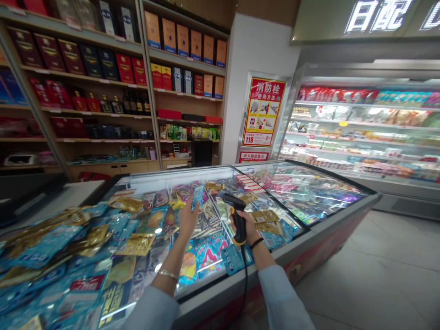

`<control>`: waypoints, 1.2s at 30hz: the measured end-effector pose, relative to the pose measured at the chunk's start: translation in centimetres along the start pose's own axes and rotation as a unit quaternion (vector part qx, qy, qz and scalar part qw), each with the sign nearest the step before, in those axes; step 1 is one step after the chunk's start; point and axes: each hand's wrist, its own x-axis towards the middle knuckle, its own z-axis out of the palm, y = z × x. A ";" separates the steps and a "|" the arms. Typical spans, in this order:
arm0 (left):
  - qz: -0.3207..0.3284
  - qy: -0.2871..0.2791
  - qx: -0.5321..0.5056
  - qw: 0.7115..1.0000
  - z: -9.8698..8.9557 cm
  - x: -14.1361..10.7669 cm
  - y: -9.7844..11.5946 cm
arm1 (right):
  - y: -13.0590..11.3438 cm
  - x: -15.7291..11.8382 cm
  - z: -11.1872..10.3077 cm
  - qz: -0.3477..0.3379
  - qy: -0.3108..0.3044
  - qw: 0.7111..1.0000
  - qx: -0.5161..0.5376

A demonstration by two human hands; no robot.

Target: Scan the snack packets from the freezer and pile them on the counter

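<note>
- Wooden shelves (79, 91) stand along the far left, stacked with boxed liquor in red, dark and orange cartons and some bottles.
- A white worktop (65, 195) sits below them, and a heap of blue and gold foil packets (37, 247) spreads across the near left.
- The left hand (188, 219) is closed, pinching a small blue packet (197, 197) upright between fingers and thumb, above the chest freezer. A thin bracelet (168, 274) circles that wrist, and a pale blue sleeve (147, 311) covers the forearm.
- The right hand (243, 224) is clenched around the grip of a black and yellow handheld barcode scanner (238, 215), whose head is turned toward the packet, just beside it. Its black cord (244, 279) hangs down over the freezer's front rim.
- The chest freezer (275, 261) has glass lids and is packed with assorted snack packets.
- Behind it, a red fire hydrant instruction poster (263, 112) hangs on a white pillar.
- A lit refrigerated display case (360, 133) full of packaged food stands at the right, beside a tiled floor (360, 275).
</note>
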 end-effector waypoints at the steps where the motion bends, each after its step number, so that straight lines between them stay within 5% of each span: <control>1: -0.003 -0.002 -0.002 1.000 0.0 0.0 0.0 | 0.0 0.0 0.0 0.000 -0.003 1.000 0.001; 9: 0.001 -0.023 -0.035 0.999 0.5 0.4 -1.1 | 0.2 0.2 -0.3 -0.015 0.003 1.000 -0.010; 14: 0.058 0.045 -0.056 0.996 -1.4 1.2 0.3 | -0.1 -0.5 0.1 -0.030 0.022 0.999 0.004; 17: 0.072 0.101 -0.073 0.990 -4.7 1.9 0.9 | -0.3 -1.3 1.0 -0.032 0.011 0.999 0.009; 22: 0.048 0.140 -0.007 0.989 -13.0 2.7 0.2 | 0.2 -1.3 4.7 -0.035 -0.029 0.999 0.009; 29: -0.091 0.214 0.210 0.950 -23.9 2.9 -3.7 | 5.3 1.7 12.5 -0.001 -0.099 0.994 0.050; 32: -0.121 0.239 0.275 0.923 -26.7 2.8 -4.8 | 8.4 3.1 15.9 0.020 -0.123 0.990 0.071; 36: -0.125 0.232 0.328 0.907 -28.1 2.7 -5.5 | 12.5 4.3 19.3 0.061 -0.136 0.985 0.093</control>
